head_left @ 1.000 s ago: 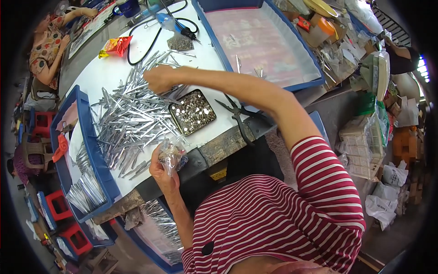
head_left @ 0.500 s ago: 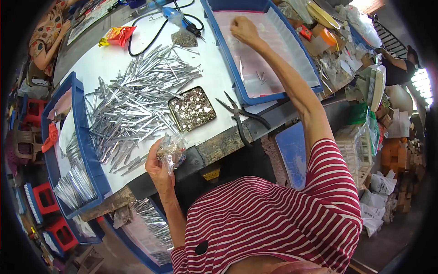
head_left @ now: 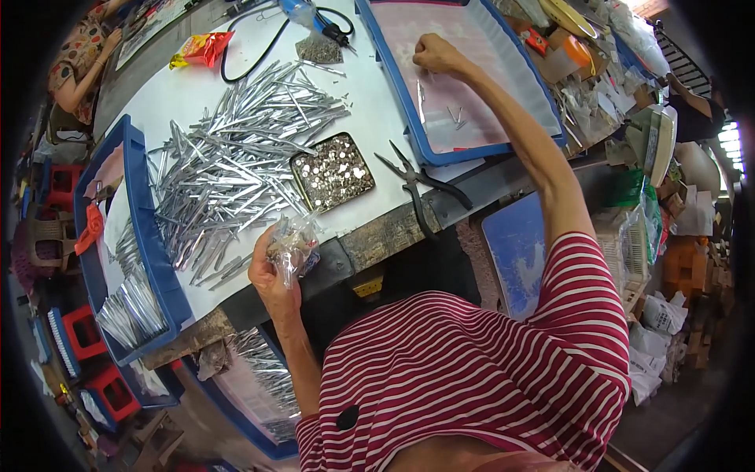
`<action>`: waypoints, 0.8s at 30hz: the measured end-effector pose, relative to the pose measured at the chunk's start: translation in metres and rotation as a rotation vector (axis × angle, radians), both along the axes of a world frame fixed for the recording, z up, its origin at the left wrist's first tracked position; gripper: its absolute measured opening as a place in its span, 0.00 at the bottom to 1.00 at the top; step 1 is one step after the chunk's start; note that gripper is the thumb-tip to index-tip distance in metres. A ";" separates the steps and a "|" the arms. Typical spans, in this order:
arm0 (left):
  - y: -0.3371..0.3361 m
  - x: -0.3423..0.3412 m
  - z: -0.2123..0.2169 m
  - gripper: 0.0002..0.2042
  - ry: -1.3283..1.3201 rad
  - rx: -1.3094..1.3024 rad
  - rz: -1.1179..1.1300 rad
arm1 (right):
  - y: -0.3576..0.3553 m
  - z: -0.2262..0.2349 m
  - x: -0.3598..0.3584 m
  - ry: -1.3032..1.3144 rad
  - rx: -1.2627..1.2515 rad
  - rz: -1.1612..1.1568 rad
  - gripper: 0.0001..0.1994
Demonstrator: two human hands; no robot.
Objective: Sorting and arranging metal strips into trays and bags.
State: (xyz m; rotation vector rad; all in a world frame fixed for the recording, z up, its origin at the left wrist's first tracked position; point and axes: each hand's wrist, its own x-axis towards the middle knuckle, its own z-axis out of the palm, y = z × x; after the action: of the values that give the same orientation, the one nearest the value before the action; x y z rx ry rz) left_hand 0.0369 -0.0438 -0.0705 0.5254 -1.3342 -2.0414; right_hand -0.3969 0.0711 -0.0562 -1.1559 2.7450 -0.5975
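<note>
My left hand (head_left: pixel 271 275) is closed on a crumpled clear plastic bag (head_left: pixel 292 253) at the table's front edge. Small pieces inside the bag cannot be made out clearly. Over the blue tray (head_left: pixel 429 153) at the right, my right hand (head_left: pixel 440 57) is curled, its fingertips together and low near the tray's pale lining. Whatever it may pinch is hidden. A few thin metal pieces (head_left: pixel 456 118) lie in that tray. Left of centre spreads a large heap of flat silver metal strips (head_left: pixel 244 141). Beside it stands a square tin (head_left: pixel 334 173) full of small shiny round pieces.
Black-handled pliers (head_left: pixel 421 185) lie open at the table edge. Farther back are a red-yellow packet (head_left: pixel 202 49), a small bag of bits (head_left: pixel 318 49) and a blue corded tool (head_left: pixel 303 16). Another blue tray (head_left: pixel 145 212) holds stacked strips at left. A co-worker's arm (head_left: pixel 79 86) shows far left.
My right hand has moved slightly toward me and to the right over the tray, staying curled. My left hand keeps the plastic bag. The whole view has shifted a little.
</note>
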 end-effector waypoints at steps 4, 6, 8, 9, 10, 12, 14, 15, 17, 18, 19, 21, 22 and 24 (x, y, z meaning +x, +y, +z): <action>0.001 0.002 0.001 0.24 0.001 -0.004 0.000 | 0.019 0.020 0.046 -0.379 -0.134 0.087 0.06; 0.001 0.002 0.001 0.23 0.009 -0.019 -0.001 | 0.020 0.014 0.059 -0.223 -0.062 0.084 0.08; 0.001 0.001 0.001 0.23 0.017 -0.036 0.000 | 0.020 0.005 0.065 -0.055 -0.016 0.082 0.09; 0.001 0.000 0.001 0.23 0.016 -0.035 -0.004 | 0.018 0.007 0.070 -0.055 -0.016 0.084 0.09; 0.001 -0.001 0.003 0.23 0.014 -0.035 -0.006 | 0.017 0.010 0.075 -0.019 0.037 0.070 0.09; 0.003 -0.003 0.005 0.22 0.022 -0.027 -0.004 | 0.015 0.010 0.083 0.020 0.091 0.057 0.09; 0.001 -0.002 0.000 0.23 0.026 -0.019 -0.004 | 0.013 0.003 0.088 0.232 0.141 0.040 0.10; 0.001 -0.001 -0.001 0.23 0.029 -0.018 -0.007 | 0.013 -0.001 0.085 0.245 0.122 0.095 0.12; 0.001 0.000 -0.003 0.23 0.041 -0.003 0.008 | 0.012 -0.005 0.076 0.196 0.136 0.072 0.12; 0.001 0.001 -0.003 0.23 0.040 -0.003 0.013 | 0.008 -0.002 0.078 0.143 0.149 0.059 0.13; 0.001 0.001 -0.004 0.23 0.039 -0.002 0.013 | 0.007 -0.001 0.082 0.143 0.149 0.066 0.13; 0.000 0.003 -0.002 0.20 0.038 -0.011 -0.013 | 0.003 0.001 0.094 0.284 0.160 -0.007 0.15; 0.000 0.002 0.001 0.17 0.038 -0.022 -0.038 | 0.004 0.001 0.091 0.265 0.158 -0.006 0.16; 0.000 0.000 -0.004 0.17 0.051 -0.038 -0.026 | 0.007 0.006 0.090 0.237 0.173 -0.059 0.19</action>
State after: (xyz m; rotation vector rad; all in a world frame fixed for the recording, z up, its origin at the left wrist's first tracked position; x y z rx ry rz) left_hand 0.0372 -0.0435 -0.0744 0.4384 -1.3526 -2.0326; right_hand -0.3073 0.0779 -0.0503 -1.1770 2.9639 -0.2336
